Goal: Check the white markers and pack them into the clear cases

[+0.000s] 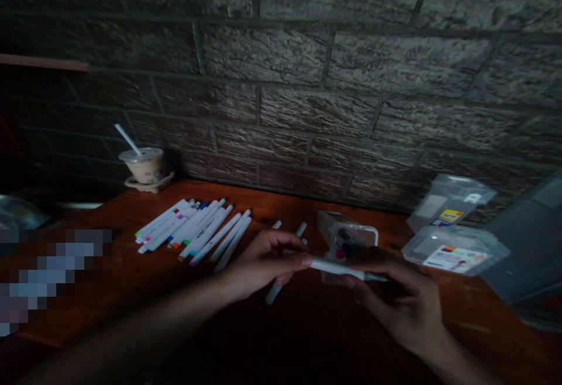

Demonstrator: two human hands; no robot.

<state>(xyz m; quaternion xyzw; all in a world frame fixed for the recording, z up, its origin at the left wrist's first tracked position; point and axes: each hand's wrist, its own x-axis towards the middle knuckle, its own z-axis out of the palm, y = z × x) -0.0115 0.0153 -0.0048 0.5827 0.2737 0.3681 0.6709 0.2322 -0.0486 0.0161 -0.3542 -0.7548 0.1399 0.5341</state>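
Note:
Both my hands hold one white marker [332, 266], level in front of me. My left hand [267, 265] pinches its left end between thumb and fingers. Around its right part the fingers of my right hand [399, 297] are closed, and a thin grey tip sticks out past them. Just behind the marker stands a clear plastic case [327, 230] with several dark and coloured ends inside, partly hidden by my right hand. A loose white marker [273, 294] shows below my left hand, and other loose marker ends [302, 228] show behind it.
Several white markers [197, 227] with coloured ends lie in a pile on the wooden table [184, 282]. A lidded drink cup [144, 165] with a straw stands at the back left. Clear plastic boxes [456, 250] with labels sit at the right. A stone-block wall [290, 116] rises behind.

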